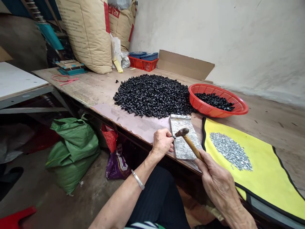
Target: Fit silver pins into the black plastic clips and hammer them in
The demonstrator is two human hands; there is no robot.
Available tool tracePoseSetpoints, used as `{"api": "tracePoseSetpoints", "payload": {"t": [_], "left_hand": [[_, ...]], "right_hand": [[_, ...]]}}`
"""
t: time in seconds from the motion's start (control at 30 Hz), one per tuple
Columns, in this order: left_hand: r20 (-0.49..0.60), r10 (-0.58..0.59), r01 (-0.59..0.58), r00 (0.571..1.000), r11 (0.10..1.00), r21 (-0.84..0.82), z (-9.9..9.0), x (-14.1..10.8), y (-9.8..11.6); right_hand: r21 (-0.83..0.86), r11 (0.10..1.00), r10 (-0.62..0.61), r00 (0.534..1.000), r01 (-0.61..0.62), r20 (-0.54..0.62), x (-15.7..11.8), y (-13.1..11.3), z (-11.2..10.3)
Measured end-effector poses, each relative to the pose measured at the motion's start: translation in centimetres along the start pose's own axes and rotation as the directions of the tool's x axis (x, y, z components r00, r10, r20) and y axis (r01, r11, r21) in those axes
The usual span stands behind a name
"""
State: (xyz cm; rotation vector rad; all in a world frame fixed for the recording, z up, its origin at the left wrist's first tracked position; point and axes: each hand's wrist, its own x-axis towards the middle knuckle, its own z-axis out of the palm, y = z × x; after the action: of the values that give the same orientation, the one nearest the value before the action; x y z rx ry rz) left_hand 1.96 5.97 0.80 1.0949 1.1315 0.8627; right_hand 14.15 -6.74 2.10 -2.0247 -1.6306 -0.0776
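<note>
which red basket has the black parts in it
The round red plastic basket; the rectangular red plastic crate farther back holds blue trays instead.

Two hands [162,143], one hammer [190,144], one stone slab [182,149], two red baskets [209,108]

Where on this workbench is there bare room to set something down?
Bare plywood shows between the heap of black parts and the teal box, and right of the red plastic basket by the white wall. It is crowded at the grey stone slab, beside the yellow mat.
</note>
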Motion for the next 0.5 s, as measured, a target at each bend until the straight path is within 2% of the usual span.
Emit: {"api": "tracePoseSetpoints", "payload": {"t": [0.23, 0.4, 0.5], "left_hand": [[-0.004, -0.006, 0.006, 1.000, 1.000, -0.002, -0.05, -0.16, -0.03], [-0.005, -0.008, 0.008, 1.000, 1.000, -0.004, -0.02, -0.28, 0.06], [-0.010, -0.006, 0.006, 1.000, 1.000, -0.002, -0.01, -0.22, 0.08]], "right_hand": [[-0.139, 0.988, -0.066, 0.997, 0.061, -0.030, 0.19, -0.58, -0.12], [-0.168, 0.978, -0.141, 0.982, 0.119, -0.125, 0.28, -0.63, -0.55], [-0.206, 0.971, -0.140, 0.986, 0.121, -0.085, 0.26, -0.76, -0.53]]}}
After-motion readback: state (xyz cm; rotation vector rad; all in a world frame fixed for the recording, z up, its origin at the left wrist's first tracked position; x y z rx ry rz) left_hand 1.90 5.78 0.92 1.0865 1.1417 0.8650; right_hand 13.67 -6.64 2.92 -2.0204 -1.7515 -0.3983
